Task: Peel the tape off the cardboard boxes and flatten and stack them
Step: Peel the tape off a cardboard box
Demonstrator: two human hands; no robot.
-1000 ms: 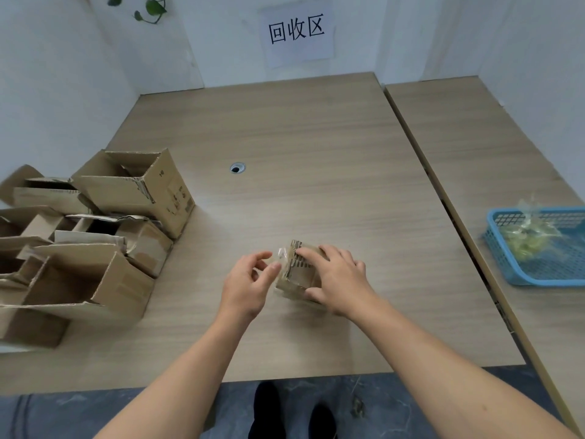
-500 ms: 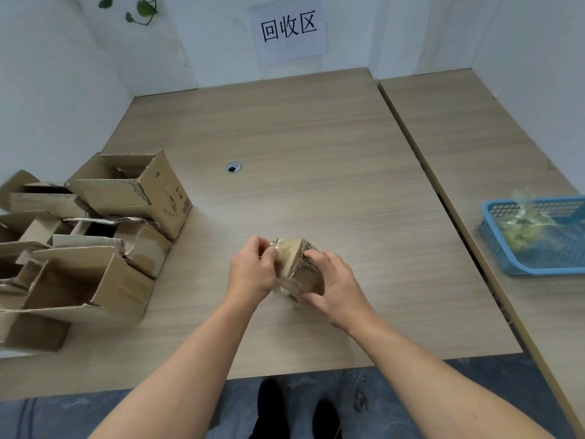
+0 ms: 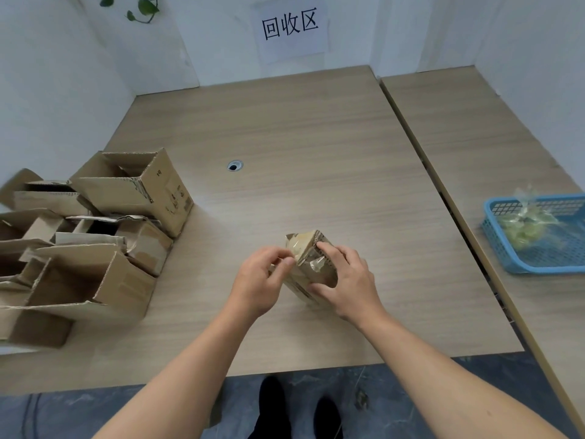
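The small box (image 3: 315, 274) is standing tilted between both hands, toward the front of the worktop (image 3: 316, 147). The right hand (image 3: 348, 280) is gripping its side, thumb and fingers curled round it. The left hand (image 3: 258, 282) is pinching the tape (image 3: 299, 247) at the upper corner. The cardboard is looking light, thin and easy to crush, and the tape glossy and clinging. Bracing on the stiff edges and pulling from a loose tape end is probably working best.
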